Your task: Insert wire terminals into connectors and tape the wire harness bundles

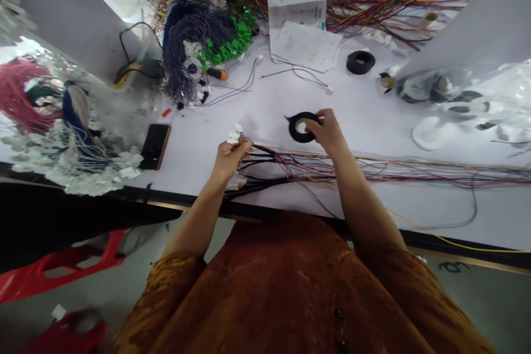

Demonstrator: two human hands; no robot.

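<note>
While the left hand pinches the wire bundle between pressed fingers just behind its white connectors, the right hand grips the black tape roll, fingers curled over its rim, a short loose end sticking up. Both lie near the front edge of the tabletop, tape just beyond the wires and apart from them. The work looks to be at the stage of readying the tape; wrapping would need that loose end brought onto the bundle. Left of the phone, a clear bag holds red wires and white plugs. Farther right, another bag holds dark rolls. A white box stands at the back, contents hidden.
</note>
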